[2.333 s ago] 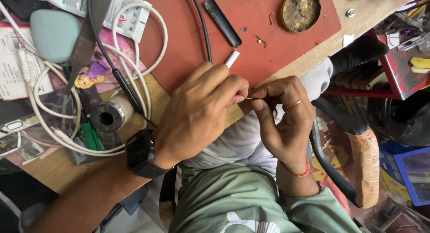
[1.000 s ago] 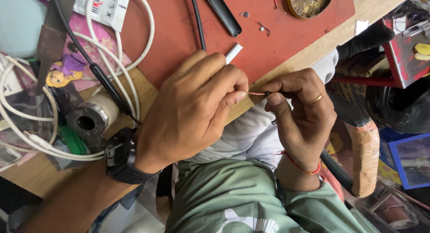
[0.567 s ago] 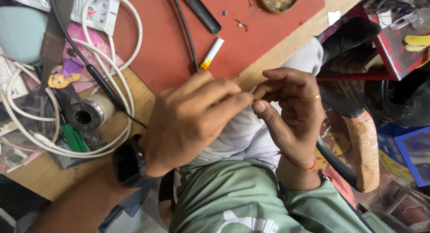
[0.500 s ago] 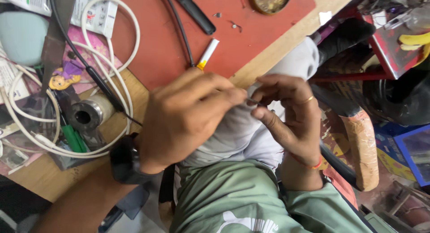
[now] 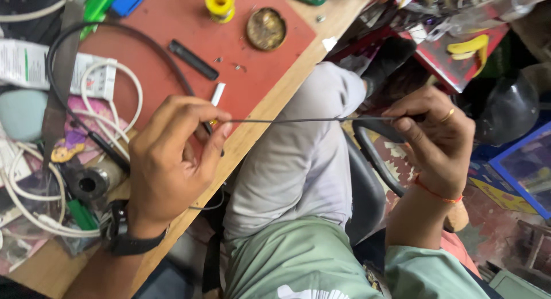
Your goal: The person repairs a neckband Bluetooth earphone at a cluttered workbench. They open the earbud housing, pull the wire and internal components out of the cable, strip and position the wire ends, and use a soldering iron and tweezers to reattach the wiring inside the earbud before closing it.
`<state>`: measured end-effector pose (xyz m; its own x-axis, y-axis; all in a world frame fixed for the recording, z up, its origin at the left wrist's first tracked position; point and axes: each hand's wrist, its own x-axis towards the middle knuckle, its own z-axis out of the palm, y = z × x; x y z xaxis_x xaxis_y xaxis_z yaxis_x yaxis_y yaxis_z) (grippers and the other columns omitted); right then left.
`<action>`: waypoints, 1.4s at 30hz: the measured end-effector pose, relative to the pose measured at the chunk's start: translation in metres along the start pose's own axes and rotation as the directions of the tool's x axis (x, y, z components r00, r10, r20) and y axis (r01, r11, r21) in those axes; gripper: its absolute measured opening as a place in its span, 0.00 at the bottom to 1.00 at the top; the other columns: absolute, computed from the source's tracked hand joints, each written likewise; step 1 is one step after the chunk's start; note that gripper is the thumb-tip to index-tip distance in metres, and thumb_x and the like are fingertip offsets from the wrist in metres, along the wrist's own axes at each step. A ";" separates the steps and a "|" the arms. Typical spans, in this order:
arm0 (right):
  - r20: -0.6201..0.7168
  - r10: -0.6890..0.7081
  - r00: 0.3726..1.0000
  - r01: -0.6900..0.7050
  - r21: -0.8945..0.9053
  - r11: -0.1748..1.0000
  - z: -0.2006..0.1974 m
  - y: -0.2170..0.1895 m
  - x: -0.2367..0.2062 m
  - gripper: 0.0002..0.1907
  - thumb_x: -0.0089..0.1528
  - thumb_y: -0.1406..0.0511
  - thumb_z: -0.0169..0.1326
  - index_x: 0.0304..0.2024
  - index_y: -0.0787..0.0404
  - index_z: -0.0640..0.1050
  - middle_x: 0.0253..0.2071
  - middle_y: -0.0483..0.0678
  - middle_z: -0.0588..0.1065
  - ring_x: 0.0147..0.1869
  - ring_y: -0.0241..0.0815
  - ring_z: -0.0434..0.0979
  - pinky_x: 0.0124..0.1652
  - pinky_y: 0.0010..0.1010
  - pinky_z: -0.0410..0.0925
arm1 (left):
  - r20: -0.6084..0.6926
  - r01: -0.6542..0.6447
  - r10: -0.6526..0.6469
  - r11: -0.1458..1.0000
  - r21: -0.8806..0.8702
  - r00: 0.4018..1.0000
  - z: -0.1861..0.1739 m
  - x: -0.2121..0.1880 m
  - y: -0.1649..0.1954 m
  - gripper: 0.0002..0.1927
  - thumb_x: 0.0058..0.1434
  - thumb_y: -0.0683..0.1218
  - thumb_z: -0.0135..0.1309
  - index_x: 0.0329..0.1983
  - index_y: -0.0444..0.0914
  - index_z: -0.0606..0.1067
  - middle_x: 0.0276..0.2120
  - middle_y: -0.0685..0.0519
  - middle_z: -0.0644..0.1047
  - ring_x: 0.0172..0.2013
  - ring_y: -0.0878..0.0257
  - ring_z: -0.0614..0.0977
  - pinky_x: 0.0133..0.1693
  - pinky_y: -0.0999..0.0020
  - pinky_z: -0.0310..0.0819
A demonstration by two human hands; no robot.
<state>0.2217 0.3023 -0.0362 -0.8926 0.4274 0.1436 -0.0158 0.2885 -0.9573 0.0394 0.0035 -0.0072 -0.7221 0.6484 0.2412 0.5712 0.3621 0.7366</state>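
The left hand (image 5: 172, 155) is curled, its thumb and fingers pinched on one end of a thin dark wire (image 5: 298, 120); the right hand (image 5: 436, 141) pinches the other end between thumb and forefinger, a ring on one finger and a red thread around the wrist; the wire runs taut and nearly level between the two hands, which are well apart, above the person's lap in grey trousers (image 5: 304, 155). A black wristwatch (image 5: 129, 236) sits on the left wrist.

Beyond the left hand lies a wooden bench (image 5: 275, 98) with a red mat (image 5: 172, 23) on it; just past the left fingertips rests a small white tube (image 5: 217, 94); farther on the mat lie a flat black bar (image 5: 193, 59), a round tarnished tin (image 5: 266, 28) and a yellow spool (image 5: 220, 0); a black cable (image 5: 103, 32) curves across the mat toward the left hand. To the outer side of the left hand lie loops of white cable (image 5: 109, 80), a metal cylinder (image 5: 92, 181) and a green-handled tool (image 5: 80, 214); whether the cables touch the hand cannot be told.

Under the right hand curves the black rim of a chair (image 5: 373, 161); beyond that hand stands a red tray (image 5: 459, 69) holding yellow pieces; to its outer side sits a blue-edged box (image 5: 525, 167).
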 end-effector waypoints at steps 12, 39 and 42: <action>0.330 -0.591 0.736 0.676 -0.323 0.662 0.016 -0.170 -0.005 0.10 0.49 0.81 0.61 0.33 0.73 0.79 0.31 0.57 0.77 0.31 0.45 0.79 0.32 0.30 0.71 | 0.094 -0.253 0.294 0.917 -0.309 0.951 -0.003 -0.006 0.139 0.16 0.64 0.45 0.65 0.54 0.39 0.78 0.41 0.51 0.82 0.32 0.59 0.83 0.33 0.68 0.77; 0.110 -0.329 0.938 0.334 -0.546 0.769 -0.086 -0.094 0.032 0.06 0.70 0.73 0.53 0.48 0.67 0.78 0.39 0.55 0.76 0.40 0.46 0.78 0.41 0.31 0.70 | 0.267 0.052 0.078 0.894 -0.446 0.960 -0.037 0.018 0.037 0.08 0.69 0.43 0.58 0.46 0.34 0.82 0.39 0.53 0.85 0.40 0.71 0.85 0.43 0.77 0.79; 0.167 -0.346 0.923 0.375 -0.587 0.717 -0.087 -0.109 0.040 0.06 0.72 0.72 0.51 0.49 0.67 0.78 0.40 0.55 0.75 0.41 0.46 0.77 0.42 0.30 0.70 | 0.271 0.114 0.019 0.878 -0.464 0.962 -0.032 0.020 0.033 0.08 0.68 0.43 0.57 0.45 0.34 0.82 0.38 0.54 0.85 0.39 0.72 0.85 0.42 0.78 0.79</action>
<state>0.2265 0.3625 0.0957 -0.8940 0.1512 0.4218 -0.0818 0.8704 -0.4854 0.0311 0.0070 0.0419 -0.5781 0.8126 0.0746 0.2385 0.0809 0.9678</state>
